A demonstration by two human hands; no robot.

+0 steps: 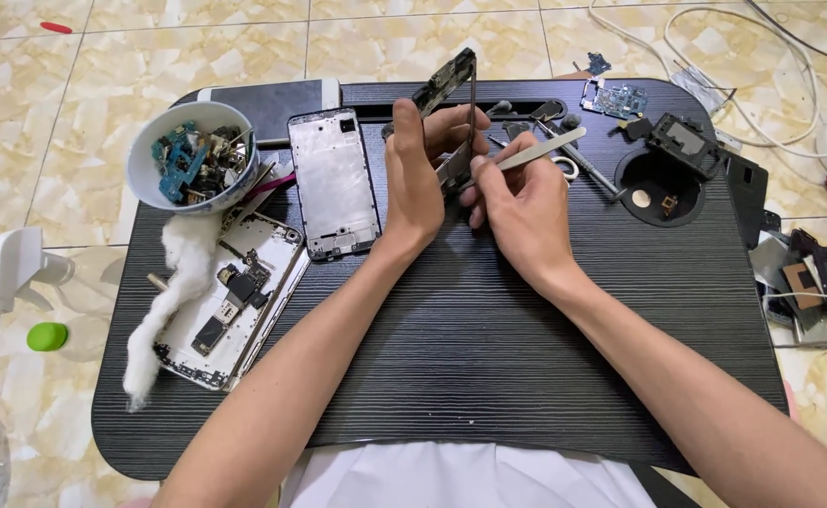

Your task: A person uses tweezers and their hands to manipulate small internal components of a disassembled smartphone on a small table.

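Marble-patterned tile floor all around, with a low black wood-grain tabletop set on it. Held upright above the far half of the tabletop: a dismantled phone frame, edge-on to the camera, its board side toward the right. Left hand wrapped around the frame's lower part, fingers clenched on it. Right hand pinching metal tweezers, tips aimed at the frame's lower edge; exact contact point hidden behind the fingers.

Lying flat just left of the left hand: an emptied white phone chassis. Further left, a white bowl heaped with small circuit boards, a strip of cotton wool, and an opened phone with its insides exposed. Near the far right corner, a round recess holding small parts, a little black module on its rim.

Best done, most likely, with wrists braced, frame kept steady, tweezers gripped lightly and worked in small motions, so as not to slip onto the board or tear any thin ribbon.
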